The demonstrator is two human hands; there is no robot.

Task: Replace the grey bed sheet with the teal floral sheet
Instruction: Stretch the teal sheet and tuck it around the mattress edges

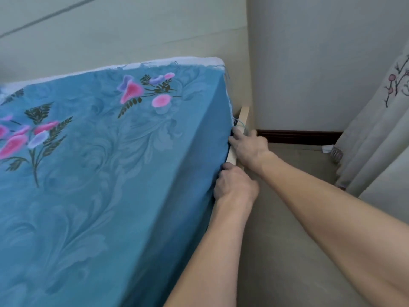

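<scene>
1. One teal floral sheet fills the left and centre of the frame, drawn smooth over the bed; no grey sheet shows, so the swap looks nearly finished.
2. One white mattress edge stays bare along the upper centre, likely untucked yet.
3. The left hand, centre right, curls its fingers into the sheet's hanging side, seemingly tucking it under.
4. One pale wooden frame rail sits just beside that edge.
5. The right hand, slightly higher, pushes the cloth against the rail; its fingertips are hidden, so their state is unclear.
6. One embroidered curtain hangs at far right.
</scene>
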